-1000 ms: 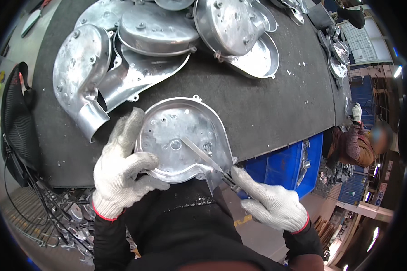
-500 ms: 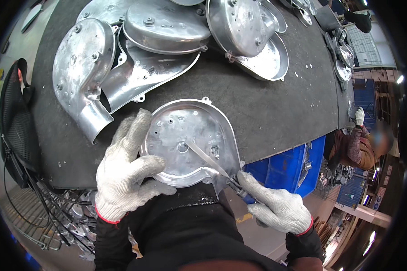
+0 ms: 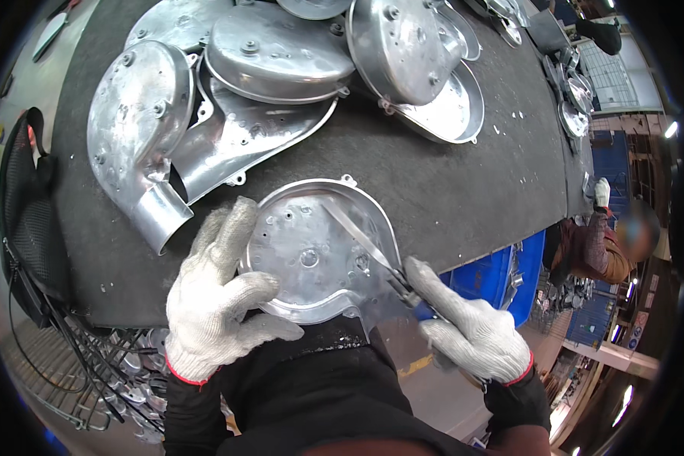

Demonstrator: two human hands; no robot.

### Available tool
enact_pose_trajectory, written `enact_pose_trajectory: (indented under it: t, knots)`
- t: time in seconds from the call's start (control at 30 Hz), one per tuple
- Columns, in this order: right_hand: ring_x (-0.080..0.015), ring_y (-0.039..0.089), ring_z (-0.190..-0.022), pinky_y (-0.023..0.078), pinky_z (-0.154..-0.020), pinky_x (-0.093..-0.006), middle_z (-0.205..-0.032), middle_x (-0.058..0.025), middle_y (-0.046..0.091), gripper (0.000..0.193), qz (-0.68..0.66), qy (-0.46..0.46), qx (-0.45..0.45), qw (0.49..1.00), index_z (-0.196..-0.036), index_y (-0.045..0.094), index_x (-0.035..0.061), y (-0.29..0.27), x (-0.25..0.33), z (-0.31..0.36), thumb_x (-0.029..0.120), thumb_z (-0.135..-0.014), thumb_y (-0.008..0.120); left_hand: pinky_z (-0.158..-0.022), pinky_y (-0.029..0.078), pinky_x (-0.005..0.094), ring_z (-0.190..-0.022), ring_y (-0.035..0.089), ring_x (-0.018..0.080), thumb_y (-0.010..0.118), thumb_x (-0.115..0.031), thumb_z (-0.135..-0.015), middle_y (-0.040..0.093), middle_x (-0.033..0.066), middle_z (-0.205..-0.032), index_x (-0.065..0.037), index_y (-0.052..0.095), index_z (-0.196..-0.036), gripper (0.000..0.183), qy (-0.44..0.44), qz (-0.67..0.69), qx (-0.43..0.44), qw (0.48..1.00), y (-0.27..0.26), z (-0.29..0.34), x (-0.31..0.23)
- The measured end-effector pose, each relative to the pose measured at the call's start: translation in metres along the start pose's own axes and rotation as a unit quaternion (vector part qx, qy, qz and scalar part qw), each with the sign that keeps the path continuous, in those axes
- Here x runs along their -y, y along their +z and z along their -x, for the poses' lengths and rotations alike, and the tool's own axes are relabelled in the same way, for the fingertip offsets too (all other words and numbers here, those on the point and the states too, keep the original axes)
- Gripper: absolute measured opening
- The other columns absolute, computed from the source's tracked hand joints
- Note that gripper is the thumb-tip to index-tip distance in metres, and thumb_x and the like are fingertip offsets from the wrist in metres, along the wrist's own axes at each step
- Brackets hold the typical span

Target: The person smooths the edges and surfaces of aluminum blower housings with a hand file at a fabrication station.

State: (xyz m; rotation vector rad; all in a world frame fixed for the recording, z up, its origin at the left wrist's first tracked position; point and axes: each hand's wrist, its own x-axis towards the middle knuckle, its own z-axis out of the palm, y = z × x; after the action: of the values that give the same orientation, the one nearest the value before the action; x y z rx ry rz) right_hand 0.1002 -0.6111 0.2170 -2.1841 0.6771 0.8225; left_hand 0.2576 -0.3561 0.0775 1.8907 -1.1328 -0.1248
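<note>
Centre: the rim of a metal housing (image 3: pixel 300 235) is gripped by the spread fingers of the angled left hand (image 3: pixel 216 300). By the right hand (image 3: pixel 475 330), at lower right, a bladed tool (image 3: pixel 369 246) is held slanted over the housing. Metal parts (image 3: pixel 515 280) are contained in a blue bin (image 3: pixel 475 281), right of centre.

Blade (image 3: pixel 356 235) crosses hollow silver casing (image 3: pixel 304 240), perhaps touching

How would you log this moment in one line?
left hand: against metal housing; right hand: holds bladed tool; tool: over housing interior
</note>
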Motion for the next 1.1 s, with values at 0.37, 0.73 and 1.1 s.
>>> enact_pose_trajectory:
  t: [0.37, 0.73, 1.1]
  knots:
    - [-0.0201, 0.075, -0.07, 0.06, -0.073, -0.0325, -0.1, -0.012, 0.077, 0.074, 0.027, -0.034, 0.059, 0.997, -0.16, 0.042, 0.0131, 0.001, -0.005, 0.011, 0.019, -0.091, 0.068, -0.107, 0.049, 0.0517, -0.133, 0.052, 0.0548, 0.1, -0.034, -0.042, 0.051, 0.0314, -0.149, -0.008, 0.066, -0.101, 0.073, -0.022, 0.063, 0.071, 0.995, -0.016, -0.011, 0.002]
    - [-0.0312, 0.077, -0.087, 0.06, -0.079, -0.0374, -0.115, -0.0135, 0.076, 0.073, 0.052, -0.06, 0.048, 0.996, -0.159, 0.041, 0.0163, 0.001, 0.004, -0.013, 0.023, -0.092, 0.066, -0.11, 0.048, 0.0496, -0.129, 0.061, 0.046, 0.102, -0.035, -0.046, 0.061, 0.0284, -0.14, 0.001, 0.06, -0.136, 0.105, -0.033, 0.156, -0.049, 0.986, -0.002, 0.003, 0.01]
    - [-0.0321, 0.074, -0.078, 0.06, -0.067, -0.0409, -0.108, -0.0142, 0.075, 0.069, 0.214, -0.056, 0.115, 0.968, -0.161, 0.037, 0.0273, -0.005, 0.0, -0.006, 0.037, -0.098, 0.063, -0.104, 0.051, 0.0461, -0.124, 0.064, 0.0427, 0.096, -0.031, -0.055, 0.067, 0.0262, -0.13, 0.01, 0.061, -0.133, 0.094, -0.065, 0.159, -0.073, 0.982, 0.0, 0.007, 0.008]
